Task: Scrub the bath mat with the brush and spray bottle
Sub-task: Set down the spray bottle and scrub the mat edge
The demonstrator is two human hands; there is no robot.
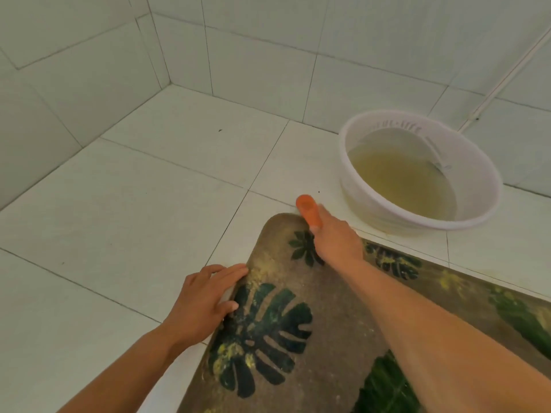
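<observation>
A brown bath mat [322, 347] with dark green leaf prints and yellowish stains lies on the tiled floor, running from the lower middle to the right edge. My right hand [335, 239] is closed around an orange brush [308, 210] at the mat's far rounded corner; only the orange handle end shows and the bristles are hidden under the hand. My left hand [205, 299] lies flat with fingers spread on the mat's left edge, pressing it down. No spray bottle is in view.
A white plastic basin [489, 204] holding yellowish, murky water stands on the floor just beyond the mat at the right. White tiled walls meet in a corner at the back left. A thin white pipe [507, 73] runs up the right wall.
</observation>
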